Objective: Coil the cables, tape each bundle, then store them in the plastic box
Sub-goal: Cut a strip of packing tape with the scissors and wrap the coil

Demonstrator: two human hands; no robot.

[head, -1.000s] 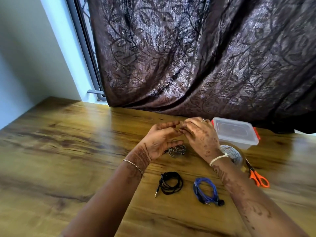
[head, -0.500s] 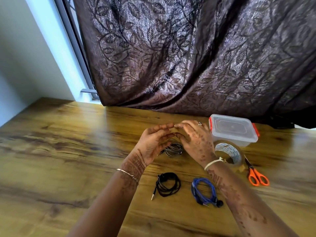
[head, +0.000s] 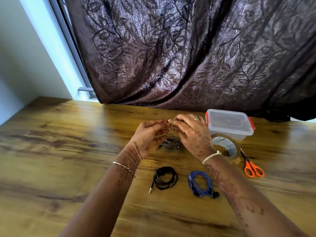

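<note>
Head view: left hand (head: 150, 134) and right hand (head: 191, 134) pinch something tiny, maybe tape, near three coiled cables (head: 191, 183), one box (head: 229, 134).

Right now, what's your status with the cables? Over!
Left hand and right hand fingertips together above grey coil; what they pinch, can't tell. Black coil, blue coil on table, unboxed. Plastic box lid on. Tape roll sits before box.

Both hands, left hand (head: 148, 135) and right hand (head: 194, 134), now sit slightly higher above the grey cable coil (head: 171, 144) than a second ago. The left hand's fingers are more curled, where earlier they lay straighter. Fingertips meet at one point; anything held there is too small to tell. More of the coil is exposed, with its plug (head: 156, 148) now visible on the bench (head: 68, 142).
</note>
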